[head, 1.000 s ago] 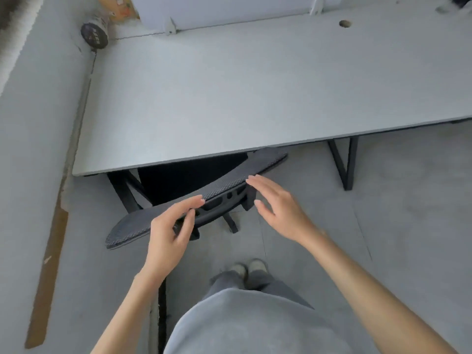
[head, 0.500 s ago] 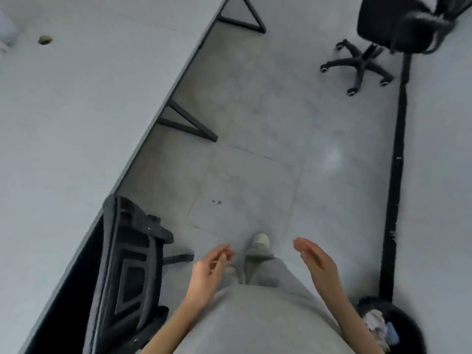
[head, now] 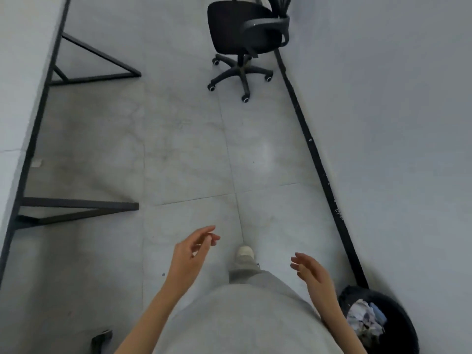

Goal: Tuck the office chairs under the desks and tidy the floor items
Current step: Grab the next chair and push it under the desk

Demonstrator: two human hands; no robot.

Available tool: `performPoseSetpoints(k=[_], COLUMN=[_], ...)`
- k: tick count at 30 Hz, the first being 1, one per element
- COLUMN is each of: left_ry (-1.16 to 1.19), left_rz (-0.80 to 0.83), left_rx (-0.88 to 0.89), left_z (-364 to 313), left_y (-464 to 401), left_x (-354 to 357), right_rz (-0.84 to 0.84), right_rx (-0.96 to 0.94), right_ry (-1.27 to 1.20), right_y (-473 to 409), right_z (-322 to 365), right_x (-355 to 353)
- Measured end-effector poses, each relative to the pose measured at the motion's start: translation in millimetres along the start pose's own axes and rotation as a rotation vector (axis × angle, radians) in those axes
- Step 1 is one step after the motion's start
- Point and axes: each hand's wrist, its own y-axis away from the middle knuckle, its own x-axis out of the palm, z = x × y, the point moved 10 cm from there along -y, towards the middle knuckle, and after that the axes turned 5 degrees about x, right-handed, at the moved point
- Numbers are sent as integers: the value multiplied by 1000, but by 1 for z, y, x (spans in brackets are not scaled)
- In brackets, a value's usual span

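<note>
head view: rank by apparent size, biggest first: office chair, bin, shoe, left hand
1. Office chair
2. Bin, cut off by the frame edge and nearer the camera, so its rank against the chair is unsure
3. Left hand
4. Shoe, partly hidden by the trouser leg

Office chair (head: 242, 34) backrest top cut off; bin (head: 398, 325) blurred, edge-cropped; dark object (head: 102, 337) bottom-left unidentifiable.

Black baseboard (head: 320, 164) along a pale wall (head: 396, 123), grey floor tiles (head: 184, 154), one light shoe (head: 245, 252)
</note>
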Motion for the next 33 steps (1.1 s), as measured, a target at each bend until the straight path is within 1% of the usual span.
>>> performPoseSetpoints(k=[4, 6, 8, 11, 14, 17, 21, 24, 26, 30, 33], left_ry=[9, -5, -17, -52, -68, -39, -10, -4, -10, -29, -19], left_rz=[-92, -110, -94, -52, 19, 97, 151, 201, 232, 220, 122], left_rx=[-153, -200, -212, -173, -129, -90, 5, 83, 128, 138, 64], left_z=[16, 15, 8, -10, -34, -73, -153, -212, -241, -260, -251], left_y=[-42, -70, -111, -194, -297, -407, -542, -624, -671, -748, -792], left_x=[2, 4, 10, 27, 61, 97, 136, 165, 185, 212, 215], right_rz=[53, 61, 67, 64, 43, 18, -37, -106, -135, -139, -57], right_rx=[-123, -179, -224, -259, -242, -149, -63, -21, -15, -33, -73], right_ry=[50, 33, -10, -43, -17, 3, -9, -51, -72, -24, 32], right_y=[-84, -126, -171, -240, -313, -373, -425, -460, -491, -578, -659], right_z=[102, 152, 201, 256, 290, 306, 331, 354, 375, 428, 486], right_x=[1, -1, -4, -10, -18, -30, -65, -99, -119, -140, -140])
